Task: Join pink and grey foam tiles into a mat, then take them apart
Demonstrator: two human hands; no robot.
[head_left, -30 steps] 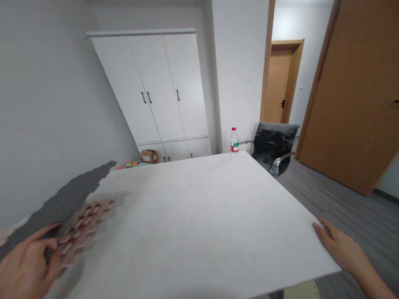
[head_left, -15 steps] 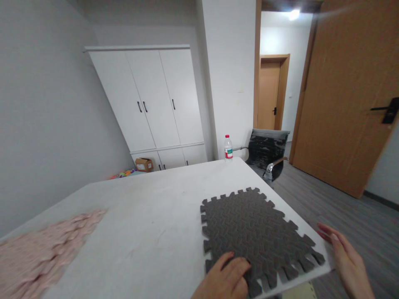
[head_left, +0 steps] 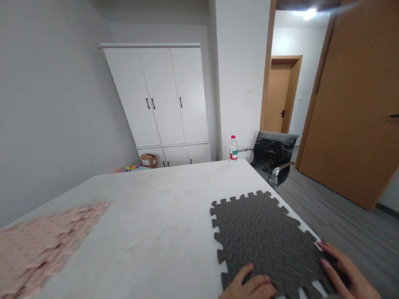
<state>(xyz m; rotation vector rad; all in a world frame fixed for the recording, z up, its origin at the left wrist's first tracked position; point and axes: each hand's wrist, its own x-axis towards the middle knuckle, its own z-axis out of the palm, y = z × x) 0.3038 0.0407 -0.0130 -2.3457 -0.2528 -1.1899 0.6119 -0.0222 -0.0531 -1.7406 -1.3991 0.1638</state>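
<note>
A dark grey foam mat tile (head_left: 264, 232) with jigsaw edges and a raised leaf-like pattern lies at the right side of the white table. On its near left part rests my left hand (head_left: 249, 286), open, fingers apart and pressing lightly on the surface. My right hand (head_left: 349, 272) is at the tile's near right corner, which shows between thumb and fingers; the underside of this grip is hidden. At the left lie pink foam mat tiles (head_left: 40, 253), layered with toothed edges, out of reach of both hands.
The white table (head_left: 149, 232) has its right edge close beside the grey tile. A red-capped bottle (head_left: 233, 148) stands at the far corner. Beyond are a black chair (head_left: 274, 151), a wooden door (head_left: 352, 108), a white cabinet (head_left: 158, 95) and a cardboard box (head_left: 149, 160).
My right hand has come from beside the table onto the grey tile's right corner. My left hand stays on the tile. The view has shifted slightly left.
</note>
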